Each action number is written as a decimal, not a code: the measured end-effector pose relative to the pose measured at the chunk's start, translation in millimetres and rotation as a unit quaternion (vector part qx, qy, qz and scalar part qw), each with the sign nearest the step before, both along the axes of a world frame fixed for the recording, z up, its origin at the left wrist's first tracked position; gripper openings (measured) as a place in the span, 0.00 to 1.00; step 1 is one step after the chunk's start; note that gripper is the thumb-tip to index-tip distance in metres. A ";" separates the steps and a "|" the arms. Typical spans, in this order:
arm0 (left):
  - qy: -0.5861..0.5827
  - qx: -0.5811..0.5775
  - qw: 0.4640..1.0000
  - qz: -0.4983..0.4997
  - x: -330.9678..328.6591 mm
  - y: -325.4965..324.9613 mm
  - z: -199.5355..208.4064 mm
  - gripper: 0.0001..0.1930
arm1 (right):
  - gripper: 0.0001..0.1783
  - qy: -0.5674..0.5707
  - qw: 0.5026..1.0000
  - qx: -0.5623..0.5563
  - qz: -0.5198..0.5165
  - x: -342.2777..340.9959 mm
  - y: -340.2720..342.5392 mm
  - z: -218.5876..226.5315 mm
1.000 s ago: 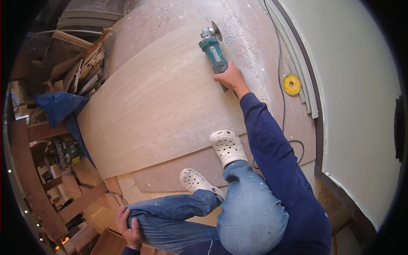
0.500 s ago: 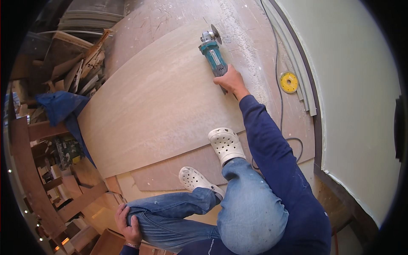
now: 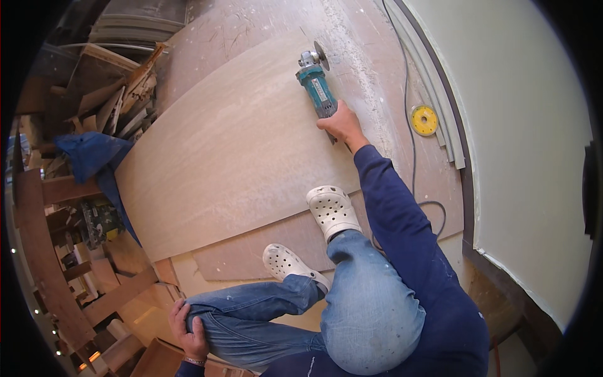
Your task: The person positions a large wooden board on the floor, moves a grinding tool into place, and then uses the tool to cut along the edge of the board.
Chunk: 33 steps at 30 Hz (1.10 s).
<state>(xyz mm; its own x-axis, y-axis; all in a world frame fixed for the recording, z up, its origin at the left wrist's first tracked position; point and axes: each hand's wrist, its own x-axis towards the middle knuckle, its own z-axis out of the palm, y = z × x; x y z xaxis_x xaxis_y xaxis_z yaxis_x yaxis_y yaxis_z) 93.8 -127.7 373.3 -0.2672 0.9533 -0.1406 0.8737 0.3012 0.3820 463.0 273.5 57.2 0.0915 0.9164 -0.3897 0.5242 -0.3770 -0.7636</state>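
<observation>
My right hand point(image 3: 343, 124) is wrapped round the rear body of a teal and black angle grinder point(image 3: 316, 88), with the arm stretched out ahead. A round cutting disc point(image 3: 322, 56) sits on the grinder's far end, standing roughly on edge near the right edge of a large pale wooden-looking sheet point(image 3: 239, 144). Whether the disc touches the sheet or spins, I cannot tell. My left hand point(image 3: 190, 328) rests on my bent left knee, fingers over the denim and thumb apart, with no tool in it. My right foot, in a white clog point(image 3: 333, 212), stands on the sheet's near edge.
A black cord point(image 3: 409, 113) runs along the right, past a yellow disc point(image 3: 424, 120) and long grey strips point(image 3: 447, 129). Beyond them stands a pale panel point(image 3: 527, 125). Scrap wood point(image 3: 125, 100), a blue tarp point(image 3: 94, 156) and a wooden frame point(image 3: 50, 251) line the left. Pale dust streaks the floor.
The grinder and my right hand have come slightly nearer to me. My left hand stays on the knee. The whole view has shifted a little.
</observation>
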 end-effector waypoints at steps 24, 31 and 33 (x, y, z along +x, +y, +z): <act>-0.018 0.003 1.000 0.001 -3.9 -2.8 -3.6 0.19 | 0.38 -0.009 1.000 -0.010 0.004 7.3 -23.7 3.6; -0.008 0.003 1.000 -0.007 -3.1 -1.5 -2.7 0.19 | 0.37 -0.004 1.000 -0.008 0.004 8.4 -32.6 5.6; -0.008 0.003 1.000 -0.007 -2.5 -0.9 -2.8 0.19 | 0.37 -0.012 1.000 -0.013 0.006 9.6 -34.1 4.2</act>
